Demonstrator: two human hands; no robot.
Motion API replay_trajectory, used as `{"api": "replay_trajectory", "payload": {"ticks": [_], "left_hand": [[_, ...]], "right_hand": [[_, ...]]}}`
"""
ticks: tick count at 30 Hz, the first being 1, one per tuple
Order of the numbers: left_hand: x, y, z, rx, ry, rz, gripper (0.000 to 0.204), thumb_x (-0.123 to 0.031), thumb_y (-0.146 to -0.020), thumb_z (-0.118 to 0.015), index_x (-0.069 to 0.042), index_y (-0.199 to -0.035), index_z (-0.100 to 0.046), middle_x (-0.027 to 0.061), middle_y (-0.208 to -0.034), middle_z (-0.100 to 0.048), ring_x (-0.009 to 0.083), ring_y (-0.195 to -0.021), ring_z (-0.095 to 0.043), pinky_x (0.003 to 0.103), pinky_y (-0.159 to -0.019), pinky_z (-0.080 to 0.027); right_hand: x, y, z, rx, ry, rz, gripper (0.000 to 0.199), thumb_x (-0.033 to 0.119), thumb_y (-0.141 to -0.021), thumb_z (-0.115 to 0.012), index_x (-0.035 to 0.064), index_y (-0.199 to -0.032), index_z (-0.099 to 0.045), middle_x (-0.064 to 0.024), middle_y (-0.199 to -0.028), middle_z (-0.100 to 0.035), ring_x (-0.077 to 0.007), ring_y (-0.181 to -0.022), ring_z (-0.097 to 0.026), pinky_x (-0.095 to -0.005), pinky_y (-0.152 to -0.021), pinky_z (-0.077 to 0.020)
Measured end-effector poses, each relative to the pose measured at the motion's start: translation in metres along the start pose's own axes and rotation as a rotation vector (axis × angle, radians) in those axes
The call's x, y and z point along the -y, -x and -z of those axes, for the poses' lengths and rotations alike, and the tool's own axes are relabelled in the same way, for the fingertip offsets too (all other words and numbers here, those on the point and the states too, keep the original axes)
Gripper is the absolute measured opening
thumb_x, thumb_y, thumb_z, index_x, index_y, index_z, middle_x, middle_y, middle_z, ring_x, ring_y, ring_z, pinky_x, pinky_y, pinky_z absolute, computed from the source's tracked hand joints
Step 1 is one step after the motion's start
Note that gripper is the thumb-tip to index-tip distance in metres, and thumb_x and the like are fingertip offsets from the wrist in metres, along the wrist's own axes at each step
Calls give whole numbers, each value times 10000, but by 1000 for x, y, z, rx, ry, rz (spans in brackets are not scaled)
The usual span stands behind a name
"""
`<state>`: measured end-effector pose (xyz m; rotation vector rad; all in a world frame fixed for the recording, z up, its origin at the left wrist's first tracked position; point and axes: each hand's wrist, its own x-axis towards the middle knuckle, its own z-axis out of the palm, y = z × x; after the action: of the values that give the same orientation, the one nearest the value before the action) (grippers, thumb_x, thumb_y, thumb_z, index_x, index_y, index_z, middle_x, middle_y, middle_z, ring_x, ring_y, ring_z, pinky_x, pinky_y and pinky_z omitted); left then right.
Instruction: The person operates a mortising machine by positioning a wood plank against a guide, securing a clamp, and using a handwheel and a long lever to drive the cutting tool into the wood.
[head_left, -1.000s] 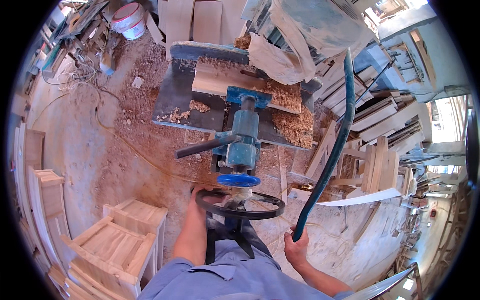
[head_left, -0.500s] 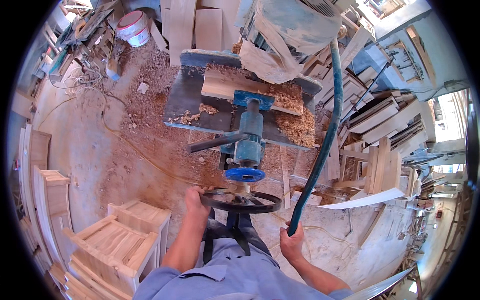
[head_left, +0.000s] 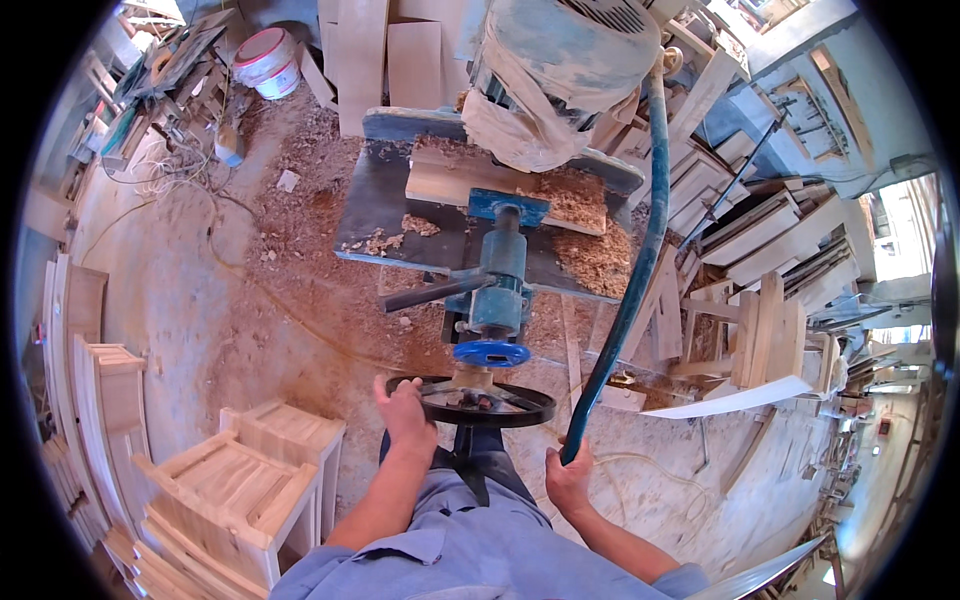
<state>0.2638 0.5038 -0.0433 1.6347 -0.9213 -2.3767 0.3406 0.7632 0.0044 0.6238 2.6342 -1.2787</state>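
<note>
My left hand (head_left: 408, 418) is at the left rim of a black handwheel (head_left: 510, 415). One finger sticks out while the others bend over the rim, partly hidden. My right hand (head_left: 570, 482) is closed round the lower end of a long blue-green lever (head_left: 628, 300), which rises to the machine's motor head (head_left: 570, 50). Above the handwheel are a small blue wheel (head_left: 491, 353) and a blue clamp (head_left: 507, 205). The clamp's pad rests against a wooden board (head_left: 455, 178) on the dark machine table (head_left: 385, 195). Wood chips (head_left: 595, 255) cover the board's right end.
Wooden cabinet-like pieces (head_left: 255, 480) stand at lower left. Stacked boards (head_left: 760, 235) and a wooden frame (head_left: 750, 340) fill the right side. A white bucket (head_left: 268, 65) stands at far left. A hose (head_left: 290, 315) crosses the chip-strewn floor. A dark clamp handle (head_left: 430, 290) juts left.
My left hand has shifted on the handwheel rim, with one finger now lifted. My right hand and the lever's lower end have moved slightly left, and the motor head appears further left.
</note>
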Motion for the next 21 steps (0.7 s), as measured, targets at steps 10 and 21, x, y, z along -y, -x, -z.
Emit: {"api": "replay_trajectory", "payload": {"ticks": [10,21], "left_hand": [[59,-172,80,321,201,700,508,-89,-716,-550,11,-1211,-508,273,-1179,-620,469,-1009,-583,632,-922,-469],[103,-185,84,376,118,543,509,-193,-700,-602,21,-1159,-550,297,-1207,-586,477,-1061,-573,634,-912,-481]], "right_hand": [[-8,-6,14,-6,7,15,246,26,-850,-680,26,-1055,-544,-34,-724,-516,-136,-639,-505,-322,-612,-445],[-15,-9,19,-23,72,43,242,66,-839,-691,15,-1039,-566,-90,-742,-558,-204,-637,-552,-366,-641,-477]]}}
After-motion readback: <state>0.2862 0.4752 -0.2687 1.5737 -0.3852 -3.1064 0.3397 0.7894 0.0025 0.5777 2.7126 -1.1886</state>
